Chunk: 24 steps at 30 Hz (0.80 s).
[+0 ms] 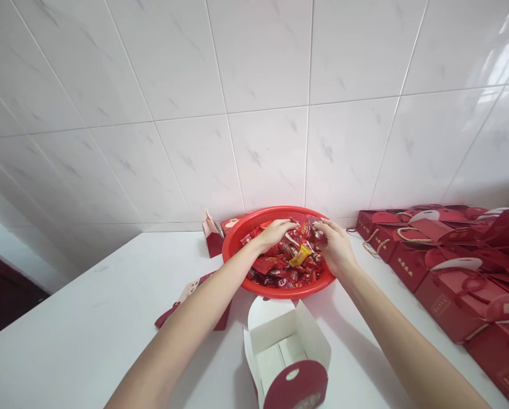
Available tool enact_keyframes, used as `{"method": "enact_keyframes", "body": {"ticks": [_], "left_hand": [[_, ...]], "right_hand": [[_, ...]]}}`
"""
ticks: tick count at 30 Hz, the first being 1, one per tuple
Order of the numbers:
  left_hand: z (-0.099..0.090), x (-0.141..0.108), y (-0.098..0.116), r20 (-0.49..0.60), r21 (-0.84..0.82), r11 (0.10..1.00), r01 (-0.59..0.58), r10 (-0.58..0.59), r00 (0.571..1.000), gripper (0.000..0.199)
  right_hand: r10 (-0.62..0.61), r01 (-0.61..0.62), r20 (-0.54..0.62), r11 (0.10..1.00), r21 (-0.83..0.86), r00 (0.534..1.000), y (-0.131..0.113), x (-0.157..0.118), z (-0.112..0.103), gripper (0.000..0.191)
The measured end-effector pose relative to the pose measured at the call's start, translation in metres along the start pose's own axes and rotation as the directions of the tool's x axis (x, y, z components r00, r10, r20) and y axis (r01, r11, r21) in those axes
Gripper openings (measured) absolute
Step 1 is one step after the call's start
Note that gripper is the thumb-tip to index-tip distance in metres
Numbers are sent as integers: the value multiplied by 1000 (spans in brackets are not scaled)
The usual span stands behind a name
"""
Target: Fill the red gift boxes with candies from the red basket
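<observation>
A red plastic basket point(237, 230) full of red-wrapped candies point(280, 267) stands against the wall, with one yellow packet point(300, 255) among them. My left hand point(275, 234) reaches over its left side, fingertips closed at a small wrapped piece. At the right side of the basket, my right hand point(334, 243) pinches a dark red packet point(315, 227). In front of the basket sits an open box point(280, 335), white inside with a dark red outer flap; its inside shows no contents.
Rows of closed red gift boxes point(412, 270) with cord handles line the right side. A small red box point(213, 238) stands left of the basket. Another red box point(222, 321) lies partly behind my left forearm. A tiled wall point(267, 153) rises behind.
</observation>
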<state>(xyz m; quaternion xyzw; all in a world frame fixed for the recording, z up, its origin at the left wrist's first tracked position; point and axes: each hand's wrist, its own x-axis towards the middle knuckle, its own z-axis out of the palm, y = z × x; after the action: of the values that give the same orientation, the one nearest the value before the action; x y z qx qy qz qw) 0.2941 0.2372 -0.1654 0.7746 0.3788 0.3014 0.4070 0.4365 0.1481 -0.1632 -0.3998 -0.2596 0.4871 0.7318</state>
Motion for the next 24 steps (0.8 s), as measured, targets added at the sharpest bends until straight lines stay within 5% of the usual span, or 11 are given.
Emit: {"method": "enact_keyframes", "body": {"ticks": [8,24], "left_hand": [[0,-9,12,123,-493,865,92,-36,992,34],[-1,-18,20,133,-461,885,58,4,991,41]], "right_hand": [[9,-7,52,1000,-25,999,-1,-3,1,32],[23,-20,90,999,-33,996,1,-2,-1,35]]}}
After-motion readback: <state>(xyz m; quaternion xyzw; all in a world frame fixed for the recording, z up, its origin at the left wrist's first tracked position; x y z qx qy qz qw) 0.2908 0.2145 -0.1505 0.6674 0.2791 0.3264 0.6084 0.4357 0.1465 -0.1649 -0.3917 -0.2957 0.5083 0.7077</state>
